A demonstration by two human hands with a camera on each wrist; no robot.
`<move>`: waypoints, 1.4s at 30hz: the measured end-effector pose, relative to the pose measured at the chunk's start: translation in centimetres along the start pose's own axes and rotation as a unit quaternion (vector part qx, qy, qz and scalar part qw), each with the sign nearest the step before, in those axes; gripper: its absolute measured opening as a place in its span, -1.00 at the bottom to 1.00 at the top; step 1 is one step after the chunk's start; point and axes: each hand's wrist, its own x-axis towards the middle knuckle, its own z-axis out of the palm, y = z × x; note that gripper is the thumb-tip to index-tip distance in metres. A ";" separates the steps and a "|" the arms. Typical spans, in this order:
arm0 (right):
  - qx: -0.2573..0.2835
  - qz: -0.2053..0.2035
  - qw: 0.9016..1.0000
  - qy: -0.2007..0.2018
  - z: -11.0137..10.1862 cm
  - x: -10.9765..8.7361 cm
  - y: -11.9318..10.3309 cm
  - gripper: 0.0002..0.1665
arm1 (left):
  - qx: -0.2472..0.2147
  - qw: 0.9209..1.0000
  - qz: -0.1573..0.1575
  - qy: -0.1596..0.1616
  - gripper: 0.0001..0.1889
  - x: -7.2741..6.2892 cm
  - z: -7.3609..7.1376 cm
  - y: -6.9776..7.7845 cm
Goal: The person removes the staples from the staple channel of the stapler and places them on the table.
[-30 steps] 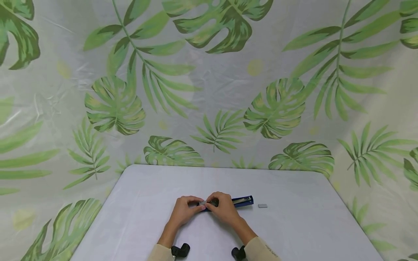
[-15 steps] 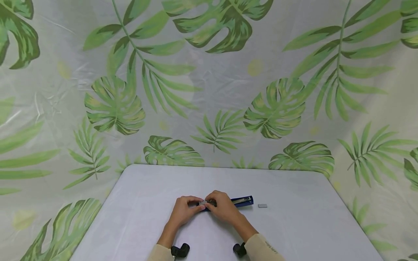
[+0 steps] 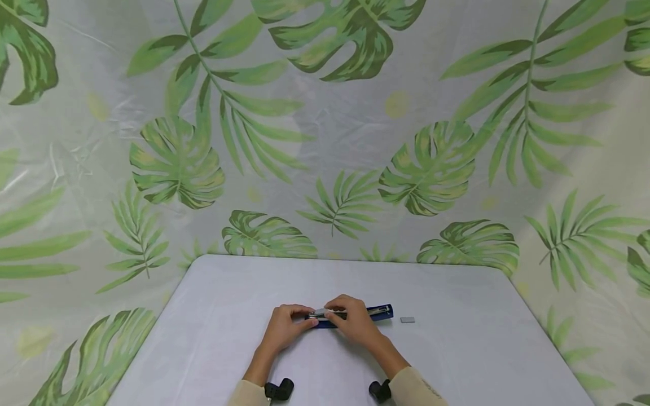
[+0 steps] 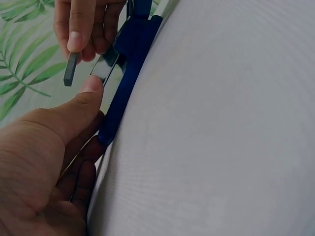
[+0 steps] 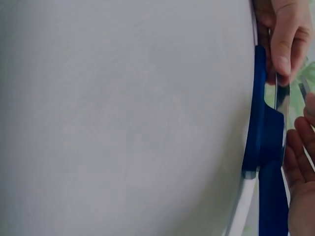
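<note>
A blue stapler (image 3: 327, 325) lies on the table with its top cover folded back to the right, its metal magazine (image 4: 105, 66) exposed. My left hand (image 3: 285, 327) grips its left end, thumb on the magazine's tip and fingers round the end of the base. Just above the magazine, my right hand (image 3: 355, 323) pinches a grey strip of staples (image 4: 70, 71) between thumb and fingers. In the left wrist view that strip is tilted and apart from the metal. The right hand partly hides the stapler's middle in the head view.
A second grey strip of staples (image 3: 407, 320) lies on the white table (image 3: 457, 349), right of the stapler's folded-back cover (image 3: 384, 312). Behind the table hangs a leaf-patterned sheet (image 3: 335, 141). Both wrists wear small black cameras.
My right hand has shifted a little to the right, and the staple strip has come with it, from the left fingertips to above the magazine. The left hand keeps its place on the stapler.
</note>
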 end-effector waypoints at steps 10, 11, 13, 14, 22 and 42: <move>-0.005 0.005 1.000 0.025 -1.5 -0.5 0.8 -0.81 | -0.005 1.000 -0.011 -0.003 -0.77 0.0 0.1 0.0; -0.005 0.004 1.000 0.028 -1.8 -0.6 0.9 -0.81 | -0.005 1.000 -0.012 -0.002 -0.77 0.0 0.1 0.0; -0.006 0.006 0.999 0.032 -2.3 -0.8 0.9 -0.81 | -0.005 1.000 -0.013 -0.001 -0.77 0.0 0.1 -0.1; -0.008 0.007 0.999 0.035 -2.5 -0.9 0.9 -0.80 | -0.004 1.000 -0.014 -0.001 -0.77 0.0 0.2 -0.1; -0.034 0.020 0.998 0.052 -4.4 -1.7 1.6 -0.79 | 0.005 1.000 -0.013 0.001 -0.77 0.0 0.0 0.2; -0.062 -0.019 0.991 0.119 -10.0 -2.6 3.8 -0.82 | 0.001 1.000 -0.025 -0.005 -0.77 -0.2 0.1 0.2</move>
